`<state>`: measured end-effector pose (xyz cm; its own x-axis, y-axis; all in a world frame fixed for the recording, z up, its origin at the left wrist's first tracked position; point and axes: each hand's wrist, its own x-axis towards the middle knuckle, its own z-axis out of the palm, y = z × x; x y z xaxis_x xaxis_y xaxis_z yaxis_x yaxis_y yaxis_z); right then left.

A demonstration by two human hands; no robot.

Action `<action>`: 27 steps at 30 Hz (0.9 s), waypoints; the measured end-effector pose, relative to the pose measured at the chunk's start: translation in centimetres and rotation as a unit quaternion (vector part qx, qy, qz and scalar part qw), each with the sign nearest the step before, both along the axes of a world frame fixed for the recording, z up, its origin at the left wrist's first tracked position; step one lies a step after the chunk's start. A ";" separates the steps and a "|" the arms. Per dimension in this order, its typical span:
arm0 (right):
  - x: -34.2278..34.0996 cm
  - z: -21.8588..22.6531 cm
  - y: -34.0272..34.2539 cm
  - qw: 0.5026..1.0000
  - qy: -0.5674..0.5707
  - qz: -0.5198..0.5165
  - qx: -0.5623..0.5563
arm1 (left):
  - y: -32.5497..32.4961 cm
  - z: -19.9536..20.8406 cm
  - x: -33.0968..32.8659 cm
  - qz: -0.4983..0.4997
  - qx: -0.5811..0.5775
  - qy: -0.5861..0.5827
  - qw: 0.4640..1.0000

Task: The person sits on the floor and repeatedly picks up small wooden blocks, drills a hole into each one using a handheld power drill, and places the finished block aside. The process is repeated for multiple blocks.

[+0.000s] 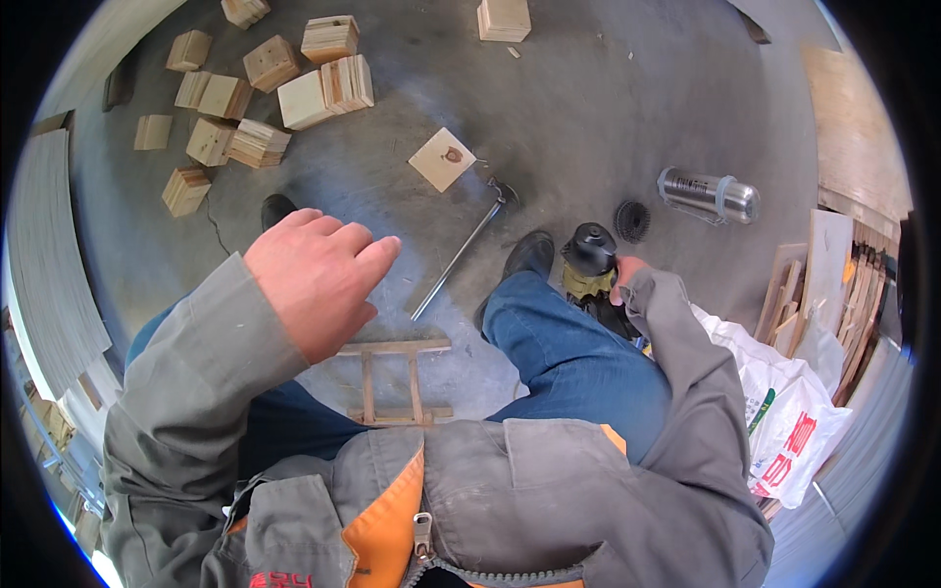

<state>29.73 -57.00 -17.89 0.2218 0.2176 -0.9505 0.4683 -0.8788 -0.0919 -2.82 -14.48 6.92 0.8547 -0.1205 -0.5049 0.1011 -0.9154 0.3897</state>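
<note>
My left hand (319,279) is raised over my left leg, back upward, with the thumb apart from the loosely bent fingers; nothing shows in it. Beside my right foot, my right hand (627,274) is closed on a black-topped, olive-bodied tool that looks like a nail gun (591,253). My sleeve and the tool hide most of those fingers. A dark, round coil of nails (632,221) lies on the floor just beyond the tool. Between my feet rests a hammer (461,250) with a long metal handle, its head close to a square wooden block (442,160).
Several wooden blocks (323,93) are scattered at the far left, and another block (504,20) sits far ahead. A steel thermos (708,196) lies at the right. Nearer are a white sack (784,392) and wood strips (858,314). A small wooden frame (392,382) is between my legs.
</note>
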 end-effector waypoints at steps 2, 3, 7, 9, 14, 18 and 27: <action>0.6 -1.5 -4.6 0.996 -0.030 -0.067 0.044 | 0.0 0.2 -0.8 -0.002 -0.003 -0.015 1.000; 1.2 -2.2 -7.2 0.992 -0.056 -0.092 0.061 | 0.1 0.0 -1.3 -0.001 -0.009 -0.035 0.999; -1.5 2.3 -4.1 0.975 -0.152 -0.157 0.027 | 0.3 1.0 -2.3 0.007 -0.006 -0.047 0.999; -2.0 2.7 -4.1 0.966 -0.171 -0.189 0.037 | 0.5 1.0 -2.5 0.007 -0.009 -0.052 0.999; -2.4 3.2 -3.0 0.960 -0.129 -0.249 0.020 | 1.1 0.3 -3.6 0.012 -0.008 -0.089 0.996; -2.3 2.0 -3.6 0.969 -0.129 -0.209 0.031 | 1.4 0.9 -3.0 0.021 -0.014 -0.040 0.999; -5.3 2.2 2.1 0.924 -0.053 -0.377 -0.035 | 2.0 -0.8 -3.4 0.027 -0.016 -0.086 0.996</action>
